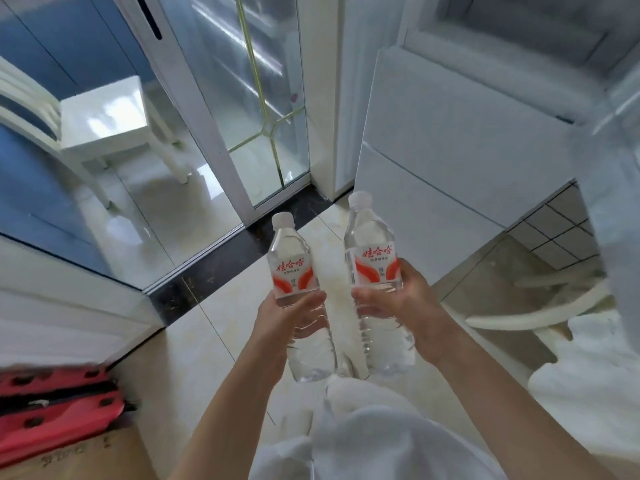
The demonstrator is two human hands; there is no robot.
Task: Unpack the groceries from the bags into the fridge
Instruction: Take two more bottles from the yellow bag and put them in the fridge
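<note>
I hold two clear water bottles with white caps and red-and-white labels, both upright over the tiled floor. My left hand grips the left bottle around its lower half. My right hand grips the right bottle, which stands slightly higher. The white fridge rises ahead on the right, its lower fronts shut; its upper part looks open, with a blurred door edge at far right. A white plastic bag lies below my arms.
A glass sliding door with a white frame stands ahead on the left, a white chair behind it. A red crate sits on a cardboard box at the bottom left. More white bags lie at the right by the fridge.
</note>
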